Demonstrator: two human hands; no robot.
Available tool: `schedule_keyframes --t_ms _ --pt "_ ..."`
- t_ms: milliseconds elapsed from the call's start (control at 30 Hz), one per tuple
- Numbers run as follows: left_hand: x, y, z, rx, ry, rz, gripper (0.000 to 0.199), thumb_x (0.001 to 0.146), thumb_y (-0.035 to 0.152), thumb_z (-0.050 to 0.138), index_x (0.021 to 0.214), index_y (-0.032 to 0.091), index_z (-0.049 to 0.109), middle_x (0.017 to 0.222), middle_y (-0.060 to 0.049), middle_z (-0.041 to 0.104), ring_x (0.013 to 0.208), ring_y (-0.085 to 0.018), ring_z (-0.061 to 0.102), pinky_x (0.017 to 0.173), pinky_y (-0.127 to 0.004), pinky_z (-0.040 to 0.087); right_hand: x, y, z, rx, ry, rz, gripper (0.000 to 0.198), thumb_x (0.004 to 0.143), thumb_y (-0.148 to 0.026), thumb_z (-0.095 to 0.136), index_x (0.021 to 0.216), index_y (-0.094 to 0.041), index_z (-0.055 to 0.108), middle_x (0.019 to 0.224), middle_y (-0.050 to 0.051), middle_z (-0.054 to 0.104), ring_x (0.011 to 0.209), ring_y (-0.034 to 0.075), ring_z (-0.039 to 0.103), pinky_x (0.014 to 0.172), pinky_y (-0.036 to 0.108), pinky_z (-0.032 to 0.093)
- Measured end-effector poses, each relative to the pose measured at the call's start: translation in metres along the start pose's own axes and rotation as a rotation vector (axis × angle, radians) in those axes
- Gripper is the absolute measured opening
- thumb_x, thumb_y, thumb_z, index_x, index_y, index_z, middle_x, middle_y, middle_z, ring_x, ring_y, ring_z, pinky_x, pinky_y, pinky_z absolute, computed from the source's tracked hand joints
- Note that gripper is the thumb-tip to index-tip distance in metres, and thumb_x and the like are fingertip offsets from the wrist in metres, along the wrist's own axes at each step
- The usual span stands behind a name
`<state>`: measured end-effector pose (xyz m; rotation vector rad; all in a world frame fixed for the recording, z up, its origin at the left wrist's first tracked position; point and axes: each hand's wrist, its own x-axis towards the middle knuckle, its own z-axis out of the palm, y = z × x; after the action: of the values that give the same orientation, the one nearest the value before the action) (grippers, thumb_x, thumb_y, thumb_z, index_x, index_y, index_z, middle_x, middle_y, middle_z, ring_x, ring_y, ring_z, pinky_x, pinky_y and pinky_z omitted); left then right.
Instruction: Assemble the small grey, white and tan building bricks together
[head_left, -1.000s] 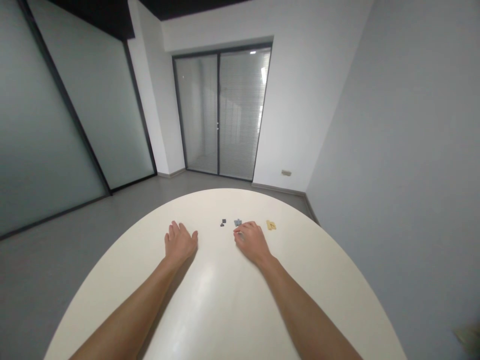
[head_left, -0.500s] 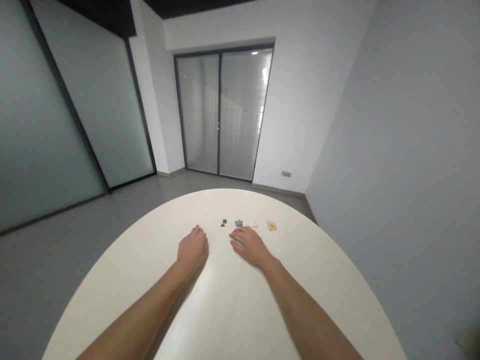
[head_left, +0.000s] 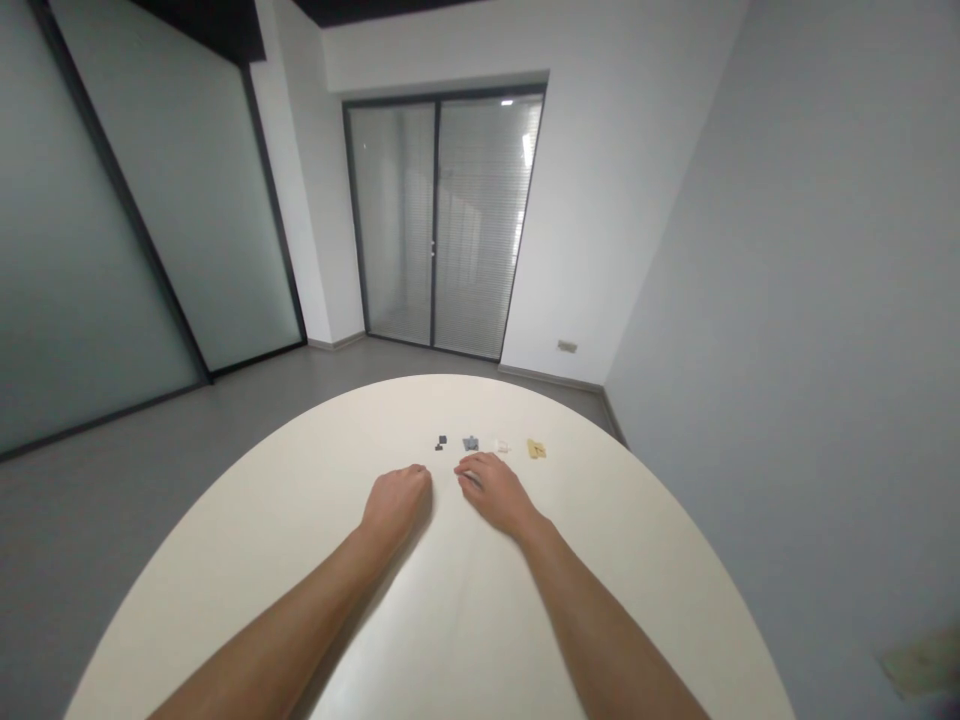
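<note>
Pale walls [head_left: 787,300] meet in a room corner, with frosted glass panels [head_left: 172,170] on the left and a dark-framed glass door [head_left: 480,220], partly covered by blinds, straight ahead. A round cream table [head_left: 450,620] fills the lower middle, its near edge out of view. Two bare forearms reach across it toward the far edge. The hands are apart, with bare tabletop between them. The left hand [head_left: 397,497] is curled, knuckles up; whether it holds something cannot be told. The right hand [head_left: 495,492] is palm down, fingers bent, thumb parted from them. Beyond the hands, in a row near the table's far edge, lie small flat pieces: yellow pieces [head_left: 536,449] nearest the right edge, then blue-gray pieces [head_left: 470,443], just past the right fingertips; faint white pieces [head_left: 503,446] between those; and, leftmost, tiny dark pieces [head_left: 442,439].
</note>
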<state>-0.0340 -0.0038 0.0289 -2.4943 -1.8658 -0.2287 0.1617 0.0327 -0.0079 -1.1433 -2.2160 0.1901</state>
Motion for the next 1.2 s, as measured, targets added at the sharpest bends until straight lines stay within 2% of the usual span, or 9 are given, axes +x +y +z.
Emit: schedule_keyframes --t_ms 100,167,300,533,700,833,967,1133,1200 --pt "0.001 -0.005 0.007 -0.011 0.057 0.053 0.03 0.087 0.005 0.047 0.1 0.019 0.071 0.104 -0.013 0.072 0.096 -0.027 0.07 0.078 -0.033 0.053 -0.004 -0.001 0.0 0.025 -0.003 0.002 0.017 0.092 -0.017 0.059 0.102 -0.021 0.071 0.109 0.005 0.071 0.106 0.018 0.061 0.097 0.031 0.045" --pt "0.003 -0.006 0.015 -0.076 0.119 0.083 0.031 0.09 0.01 0.047 0.108 0.022 0.07 0.108 -0.01 0.072 0.101 -0.025 0.069 0.08 -0.032 0.052 -0.006 -0.003 -0.002 0.03 -0.01 -0.007 0.017 0.092 -0.016 0.058 0.103 -0.021 0.071 0.108 0.005 0.071 0.107 0.017 0.061 0.098 0.031 0.045" --pt "0.008 -0.002 0.029 -0.167 0.143 0.114 0.031 0.095 0.02 0.046 0.117 0.026 0.067 0.115 -0.007 0.071 0.095 -0.022 0.07 0.081 -0.031 0.052 -0.008 -0.006 -0.005 0.044 -0.024 -0.008 0.017 0.091 -0.017 0.059 0.101 -0.022 0.072 0.106 0.003 0.072 0.104 0.017 0.062 0.096 0.031 0.046" --pt "0.009 0.002 0.028 -0.324 0.165 0.142 0.027 0.092 0.021 0.049 0.105 0.025 0.072 0.106 -0.004 0.074 0.094 -0.02 0.069 0.083 -0.029 0.051 -0.008 -0.011 -0.007 0.066 -0.034 0.002 0.015 0.088 -0.018 0.063 0.097 -0.024 0.073 0.1 0.002 0.073 0.1 0.017 0.063 0.093 0.03 0.046" --pt "0.007 0.006 0.023 -0.489 0.208 0.133 0.025 0.086 0.019 0.052 0.095 0.025 0.075 0.094 0.0 0.076 0.086 -0.018 0.069 0.08 -0.027 0.051 -0.009 -0.014 -0.011 0.089 -0.075 0.021 0.012 0.088 -0.022 0.064 0.097 -0.025 0.073 0.099 0.002 0.073 0.097 0.018 0.064 0.089 0.029 0.047" --pt "0.006 0.007 0.019 -0.593 0.215 0.144 0.022 0.087 0.022 0.055 0.091 0.026 0.076 0.089 0.003 0.076 0.08 -0.016 0.068 0.074 -0.026 0.05 -0.01 -0.011 -0.013 0.2 -0.077 0.066 0.009 0.089 -0.027 0.066 0.094 -0.024 0.073 0.092 0.0 0.074 0.087 0.017 0.065 0.082 0.027 0.048" --pt "0.007 0.006 0.02 -0.652 0.256 0.187 0.02 0.09 0.022 0.056 0.093 0.024 0.075 0.093 0.001 0.077 0.082 -0.016 0.07 0.076 -0.026 0.051 -0.01 -0.007 -0.013 0.371 -0.06 0.107 0.012 0.09 -0.03 0.066 0.089 -0.021 0.074 0.087 0.001 0.074 0.08 0.016 0.066 0.076 0.025 0.047" --pt "0.009 0.005 0.031 -0.713 0.379 0.2 0.021 0.093 0.025 0.053 0.1 0.022 0.072 0.099 -0.003 0.076 0.087 -0.018 0.07 0.083 -0.03 0.055 -0.007 -0.009 -0.015 0.485 0.023 0.114 0.017 0.092 -0.033 0.063 0.088 -0.02 0.074 0.089 0.002 0.075 0.083 0.017 0.066 0.078 0.026 0.047" --pt "0.009 0.006 0.035 -0.755 0.39 0.217 0.022 0.093 0.024 0.052 0.108 0.023 0.069 0.106 -0.003 0.074 0.091 -0.017 0.07 0.082 -0.029 0.057 -0.006 -0.01 -0.016 0.523 0.049 0.137 0.019 0.093 -0.034 0.061 0.088 -0.02 0.073 0.088 0.002 0.074 0.082 0.017 0.065 0.076 0.026 0.047"
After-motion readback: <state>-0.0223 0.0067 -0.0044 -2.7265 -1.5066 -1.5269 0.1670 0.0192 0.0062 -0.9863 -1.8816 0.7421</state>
